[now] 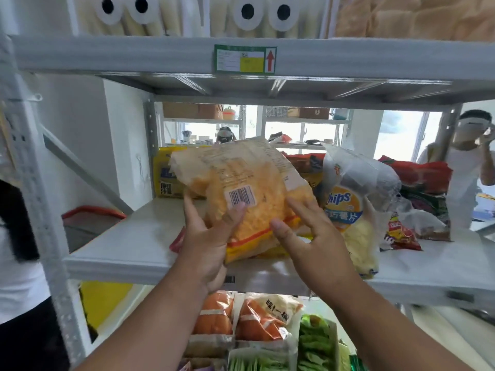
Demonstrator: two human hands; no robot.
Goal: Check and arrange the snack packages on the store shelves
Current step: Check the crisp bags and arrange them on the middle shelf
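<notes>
A large clear bag of orange-yellow snacks [249, 188] with a barcode label is held up in front of the middle shelf [128, 247], its back side facing me. My left hand [209, 245] grips its lower left part, thumb on the front by the barcode. My right hand [308, 242] touches the bag's lower right side with spread, relaxed fingers. A clear chips bag [353, 199] stands just right of it on the shelf.
Red and dark snack bags [417, 183] crowd the shelf's right; a yellow pack [167, 175] stands at the back left. Orange [257, 319] and green packs [316, 341] fill the shelf below. Paper rolls [128, 12] sit above. People stand at the left edge and behind the shelving.
</notes>
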